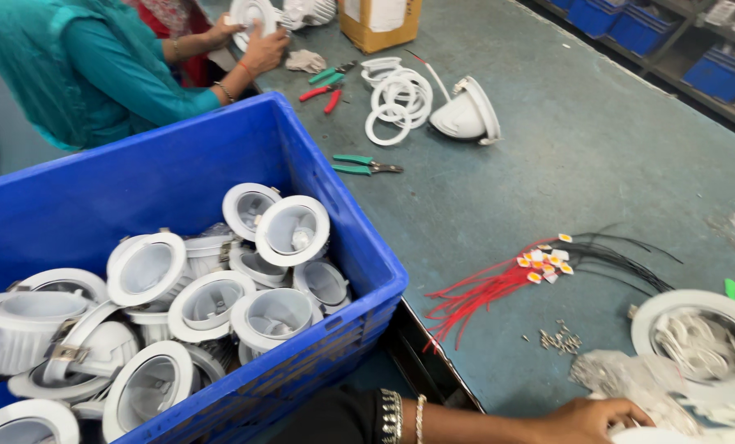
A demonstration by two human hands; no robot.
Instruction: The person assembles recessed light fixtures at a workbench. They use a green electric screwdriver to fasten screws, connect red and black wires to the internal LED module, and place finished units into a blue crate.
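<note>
My left hand (589, 419) comes in along the bottom edge, a black sleeve and bracelets at the wrist. Its fingers curl onto a crumpled clear plastic bag (622, 374) on the grey-green table (597, 164). Just right of the bag lies a white round lamp housing (700, 337) with white parts inside. A small heap of screws (560, 339) sits just above the hand. A bundle of red and black wires with small yellow chips (540, 271) lies beyond that. My right hand is out of view.
A big blue crate (219, 156) full of white lamp housings (211, 300) fills the left. A co-worker in teal (96, 66) handles a white fitting (252, 16) at the far end. Nearby lie green pliers (363, 164), red cutters (322, 94), white rings (396, 99), a white dome housing (466, 111) and a cardboard box (380, 25).
</note>
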